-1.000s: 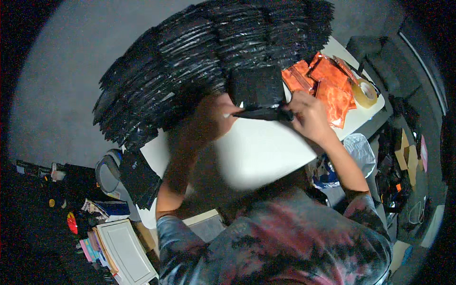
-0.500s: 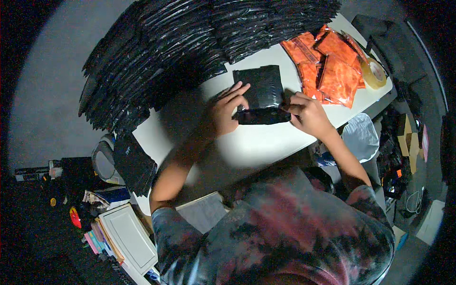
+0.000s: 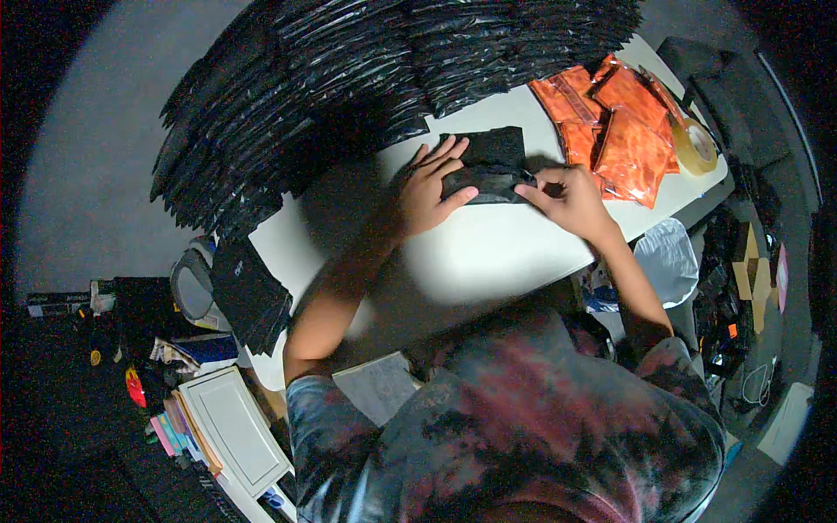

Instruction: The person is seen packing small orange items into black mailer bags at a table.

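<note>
A black plastic-wrapped packet (image 3: 493, 155) lies on the white table (image 3: 471, 261) in front of me, its near part folded over toward the far side. My left hand (image 3: 433, 187) rests spread on the packet's left side, fingers stretched out and the thumb lying along the folded part. At the right end of that fold my right hand (image 3: 565, 199) pinches the packet's edge between thumb and fingers. Beyond both hands rise long rows of stacked black packets (image 3: 349, 78).
Orange items in clear bags (image 3: 632, 148) lie at the table's right end beside a roll of tape (image 3: 696, 148). A small black stack (image 3: 248, 292) sits at the left table edge. A white cabinet (image 3: 237, 423) stands lower left. A silvery-white bag (image 3: 667, 261) hangs at the right.
The packet's near part has been folded away from me, so it looks shorter. My left hand has spread flatter with its thumb out, and my right hand has shifted slightly with the fold.
</note>
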`<control>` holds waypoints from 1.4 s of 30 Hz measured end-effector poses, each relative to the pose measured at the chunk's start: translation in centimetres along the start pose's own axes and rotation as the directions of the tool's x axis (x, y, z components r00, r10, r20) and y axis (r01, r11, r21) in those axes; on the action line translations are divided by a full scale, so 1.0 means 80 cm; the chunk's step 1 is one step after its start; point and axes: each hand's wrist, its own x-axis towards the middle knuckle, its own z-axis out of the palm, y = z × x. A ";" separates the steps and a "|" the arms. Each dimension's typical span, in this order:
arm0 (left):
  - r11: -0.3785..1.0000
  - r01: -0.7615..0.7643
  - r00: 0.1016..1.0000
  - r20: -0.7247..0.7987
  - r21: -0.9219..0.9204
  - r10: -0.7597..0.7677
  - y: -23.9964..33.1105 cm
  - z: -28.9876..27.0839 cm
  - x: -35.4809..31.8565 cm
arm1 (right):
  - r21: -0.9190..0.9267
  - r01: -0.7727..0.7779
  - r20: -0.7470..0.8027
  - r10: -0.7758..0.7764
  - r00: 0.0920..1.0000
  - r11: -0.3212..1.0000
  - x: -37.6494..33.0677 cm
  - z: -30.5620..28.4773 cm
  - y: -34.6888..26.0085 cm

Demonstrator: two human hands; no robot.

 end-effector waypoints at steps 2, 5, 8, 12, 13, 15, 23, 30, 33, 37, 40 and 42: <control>0.999 0.005 1.000 -0.009 -0.032 -0.005 -0.004 0.004 0.002 | 0.101 -0.034 0.027 0.032 0.999 0.994 0.004 0.003 0.007; 1.000 0.006 1.000 0.021 0.027 -0.007 -0.006 0.005 0.002 | 0.276 0.052 -0.076 -0.033 0.997 0.960 0.010 0.005 0.010; 0.999 0.005 1.000 0.008 0.043 -0.006 -0.007 0.005 0.002 | 0.337 -0.221 0.081 0.206 0.975 0.915 0.013 0.000 0.008; 0.998 0.054 0.997 0.054 0.032 -0.055 0.000 0.000 0.005 | 0.390 -0.037 -0.045 0.059 0.997 0.920 0.015 0.001 0.015; 0.998 0.045 0.998 0.034 0.031 -0.046 0.001 0.000 0.005 | 0.421 0.038 -0.072 -0.008 0.997 0.906 0.016 -0.003 0.011; 0.999 0.034 0.999 0.040 0.038 -0.035 -0.002 -0.001 0.005 | 0.330 0.166 -0.076 -0.149 0.986 0.929 0.021 -0.019 0.003; 0.998 0.050 0.994 0.092 0.026 -0.053 0.000 -0.008 0.004 | 0.129 0.407 0.242 -0.427 0.871 0.904 0.050 -0.051 0.002; 0.999 0.031 0.993 0.111 0.022 -0.033 0.002 -0.012 0.002 | 0.006 0.393 0.360 -0.368 0.857 0.920 0.062 -0.061 -0.014; 0.999 0.034 0.993 0.114 0.017 -0.036 0.002 -0.012 0.003 | -0.051 0.379 0.376 -0.334 0.864 0.924 0.064 -0.065 -0.014; 0.999 0.037 0.995 0.097 0.003 -0.037 0.000 -0.008 0.003 | -0.136 0.405 0.464 -0.303 0.832 0.904 0.070 -0.071 -0.018; 0.999 0.011 0.997 0.081 0.033 -0.013 -0.001 -0.007 0.003 | -0.212 0.491 0.434 -0.368 0.822 0.845 0.073 -0.071 -0.013; 1.000 0.009 0.997 0.079 0.022 -0.010 -0.001 -0.007 0.003 | -0.282 0.468 0.456 -0.313 0.833 0.837 0.070 -0.076 -0.018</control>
